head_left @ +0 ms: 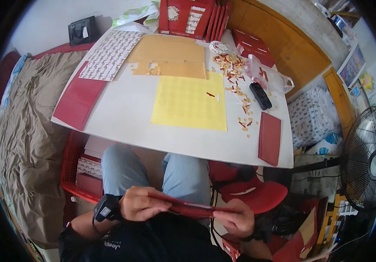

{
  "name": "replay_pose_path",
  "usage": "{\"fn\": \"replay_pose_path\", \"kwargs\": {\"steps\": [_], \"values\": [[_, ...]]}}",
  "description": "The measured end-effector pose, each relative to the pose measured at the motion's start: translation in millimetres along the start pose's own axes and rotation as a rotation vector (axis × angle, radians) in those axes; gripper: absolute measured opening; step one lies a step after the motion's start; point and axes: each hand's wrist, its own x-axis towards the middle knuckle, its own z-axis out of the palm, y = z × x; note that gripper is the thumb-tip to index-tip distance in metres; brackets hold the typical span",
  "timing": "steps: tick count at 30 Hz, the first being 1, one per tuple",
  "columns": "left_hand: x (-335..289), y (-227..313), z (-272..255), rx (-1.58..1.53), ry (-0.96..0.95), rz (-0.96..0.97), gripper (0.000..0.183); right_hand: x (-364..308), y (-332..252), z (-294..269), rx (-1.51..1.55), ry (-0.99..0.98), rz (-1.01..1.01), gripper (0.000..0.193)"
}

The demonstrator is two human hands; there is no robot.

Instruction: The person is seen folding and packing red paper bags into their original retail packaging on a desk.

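Note:
In front of my body, above my lap, I hold a thin dark-red card piece [188, 206], seen almost edge-on. My left hand [140, 204] pinches its left end, with the thumb on the near side. At the right end, the fingers of my right hand [237, 217] are closed on it. Its faces are mostly turned out of sight, so whether it is one sheet or folded I cannot tell. Beyond my knees, a yellow sheet [190, 107] lies on the white table [131, 118], with a small red scrap and a white scrap on it.
Red panels [79, 98] [269, 139] lie at both table sides, patterned sheets [111, 54] and brown card [168, 52] farther back. Scraps [233, 72] and a black case [260, 96] are at right. A red crate [67, 168] stands by my left leg; a fan [367, 163] stands far right.

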Motion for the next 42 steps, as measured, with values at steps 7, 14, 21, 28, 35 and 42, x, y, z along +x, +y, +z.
{"fn": "replay_pose_path", "kwargs": {"steps": [7,14,21,28,35,42], "values": [[23,-18,17,0.024,0.299,-0.418,0.01,24,9,0,-0.4,0.329,0.186,0.044],[34,-46,37,-0.009,0.612,-0.556,0.018,60,13,63,-0.684,-0.091,0.054,0.082],[6,-68,45,-0.216,0.673,-0.536,0.035,49,68,101,-0.832,-0.213,0.09,0.097],[1,-71,40,-0.178,0.572,-0.526,0.046,47,63,96,-0.843,-0.162,0.11,0.09],[26,-41,27,-0.579,0.392,-0.315,0.064,25,66,92,-0.846,0.075,-0.12,0.083],[31,-53,21,-1.05,-0.026,-0.683,0.061,27,60,99,-0.801,0.129,-0.138,0.073]]}}
